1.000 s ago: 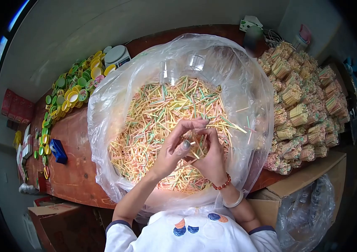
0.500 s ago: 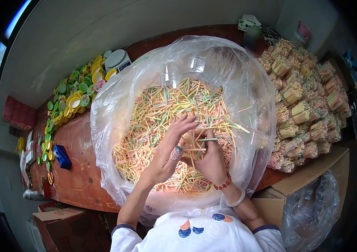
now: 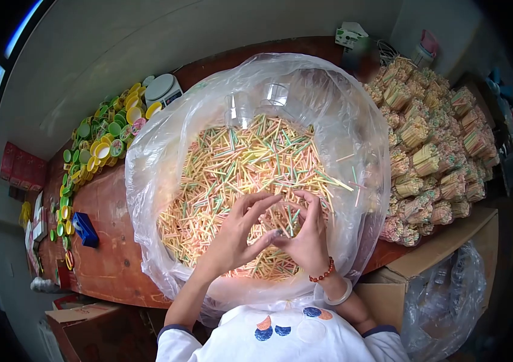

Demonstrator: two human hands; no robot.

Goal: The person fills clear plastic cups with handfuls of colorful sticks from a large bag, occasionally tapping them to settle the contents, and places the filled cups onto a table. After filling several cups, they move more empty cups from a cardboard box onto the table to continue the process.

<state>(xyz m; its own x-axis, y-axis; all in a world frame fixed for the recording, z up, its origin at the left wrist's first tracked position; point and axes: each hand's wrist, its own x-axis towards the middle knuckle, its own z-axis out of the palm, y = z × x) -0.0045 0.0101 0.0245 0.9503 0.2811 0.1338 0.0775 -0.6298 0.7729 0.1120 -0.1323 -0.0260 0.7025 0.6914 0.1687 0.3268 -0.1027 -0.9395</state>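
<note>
In the head view, a large heap of short, thin pastel sticks (image 3: pixel 256 154) in pink, yellow and green lies inside a clear plastic bag (image 3: pixel 160 163) with its mouth spread wide. Both hands are low over the heap's near side, facing each other in a loose ring. My left hand (image 3: pixel 238 232) has its fingers apart and curved, with its thumb reaching toward my right hand. A loose bunch of sticks (image 3: pixel 288 218) shows between the hands, against the curved fingers of my right hand (image 3: pixel 309 238). The fingers partly hide this bunch.
Two clear plastic cups (image 3: pixel 238 110) sit at the bag's far side. Many stick bundles (image 3: pixel 428 160) are stacked right. Yellow and green lids (image 3: pixel 102 148), a scale (image 3: pixel 161 89) and a blue tape dispenser (image 3: pixel 85 229) are left. A cardboard box (image 3: pixel 443 241) stands front right.
My left hand has lowered and turned so its thumb reaches toward my right. My right hand has turned upright, its fingers rising. The sticks sprawled across it are now gathered between both hands.
</note>
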